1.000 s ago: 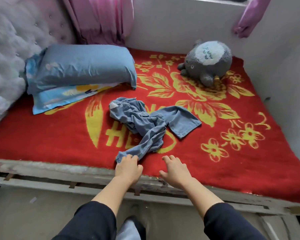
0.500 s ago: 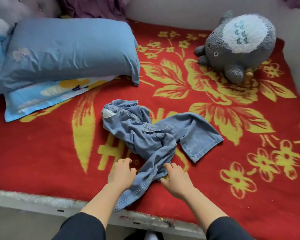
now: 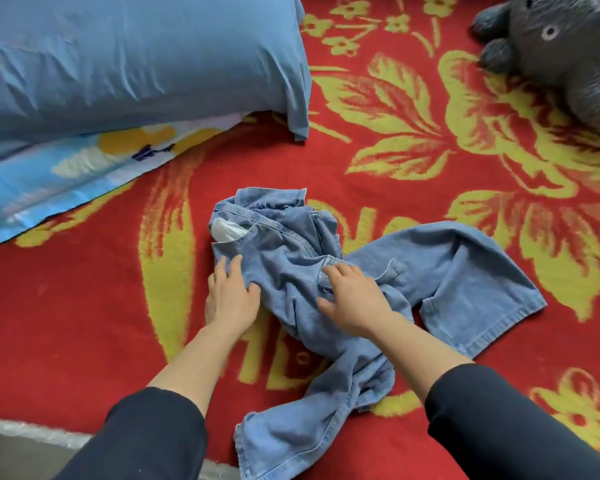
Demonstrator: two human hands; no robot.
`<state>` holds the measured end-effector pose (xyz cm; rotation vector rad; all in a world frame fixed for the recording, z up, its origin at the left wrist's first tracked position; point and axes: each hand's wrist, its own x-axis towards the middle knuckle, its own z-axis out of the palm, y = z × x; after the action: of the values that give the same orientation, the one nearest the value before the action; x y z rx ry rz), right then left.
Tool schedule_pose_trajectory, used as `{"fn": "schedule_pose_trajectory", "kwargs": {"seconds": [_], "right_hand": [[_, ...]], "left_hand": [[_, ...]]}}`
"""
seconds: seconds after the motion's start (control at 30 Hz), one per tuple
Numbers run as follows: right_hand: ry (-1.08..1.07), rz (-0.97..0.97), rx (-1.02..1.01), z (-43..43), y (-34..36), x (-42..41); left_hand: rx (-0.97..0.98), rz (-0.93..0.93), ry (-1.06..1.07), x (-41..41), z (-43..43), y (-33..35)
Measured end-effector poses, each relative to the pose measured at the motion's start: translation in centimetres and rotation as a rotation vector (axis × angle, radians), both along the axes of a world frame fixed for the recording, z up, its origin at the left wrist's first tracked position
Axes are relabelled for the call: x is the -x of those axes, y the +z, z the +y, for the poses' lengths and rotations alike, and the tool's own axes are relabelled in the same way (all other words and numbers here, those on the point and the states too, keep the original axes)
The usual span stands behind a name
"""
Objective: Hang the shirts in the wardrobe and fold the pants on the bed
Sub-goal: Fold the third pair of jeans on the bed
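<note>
While both hands rest on them, the blue jeans (image 3: 447,271) lie crumpled on the red blanket (image 3: 66,306) with yellow flowers that covers the bed, near its front edge. Left hand (image 3: 231,303): palm down, fingers straight, touching the left side of the waist part, just below a white pocket lining (image 3: 226,230) that is turned out. Right hand (image 3: 355,303): palm down, fingers spread and relaxed, pressing the middle of the bunched cloth; no grip seen. One leg spreads flat to the right; the other trails toward the bed edge between the dark sleeves (image 3: 146,438). Blue pillow (image 3: 136,57) stacked on a patterned pillow (image 3: 66,178), back left. Grey plush toy (image 3: 561,53), back right, well apart from the jeans.
</note>
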<state>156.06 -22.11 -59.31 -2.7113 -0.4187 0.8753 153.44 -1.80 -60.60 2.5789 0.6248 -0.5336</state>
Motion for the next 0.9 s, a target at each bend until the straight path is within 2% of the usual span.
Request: {"fn": "schedule_pose_trajectory", "kwargs": {"seconds": [0.13, 0.23, 0.33, 0.47, 0.57, 0.6, 0.67, 0.77, 0.83, 0.87, 0.9], "right_hand": [[-0.018, 0.115, 0.003, 1.0, -2.5, -0.9], [-0.053, 0.086, -0.036, 1.5, -3.9, -0.1], [-0.012, 0.028, -0.072, 1.6, -3.7, -0.8], [-0.046, 0.010, 0.029, -1.2, -1.8, -3.4], [-0.006, -0.063, 0.232, -5.2, -0.6, -4.1], [0.025, -0.049, 0.299, -6.3, -0.2, -4.1], [0.081, 0.031, 0.403, -7.4, 0.4, -3.9], [0.150, 0.138, 0.456, -6.3, 0.8, -3.4], [0.174, 0.193, 0.432, -4.6, 0.6, -2.3], [0.176, 0.230, 0.414, -3.7, 0.5, -1.5], [0.172, 0.281, 0.397, -2.8, 0.5, -0.4]], "left_hand": [[-0.072, -0.003, -0.041, -4.1, 2.0, -2.4], [-0.143, 0.082, -0.128, -5.9, 3.5, -3.9], [-0.163, 0.158, -0.322, -5.1, 4.0, -4.6], [0.029, 0.109, -0.446, -1.1, 3.1, -3.1], [0.326, -0.014, -0.577, 3.5, 2.3, -1.6], [0.433, -0.020, -0.527, 4.7, 2.0, -1.1], [0.507, -0.053, -0.250, 5.9, 1.4, -0.7], [0.467, -0.126, 0.407, 3.7, 1.0, -1.2], [0.777, 0.017, 0.780, 1.2, 1.0, -1.6], [0.929, 0.114, 0.883, 0.4, 1.1, -2.1], [0.982, 0.181, 0.892, -0.1, 1.3, -2.4]]}}
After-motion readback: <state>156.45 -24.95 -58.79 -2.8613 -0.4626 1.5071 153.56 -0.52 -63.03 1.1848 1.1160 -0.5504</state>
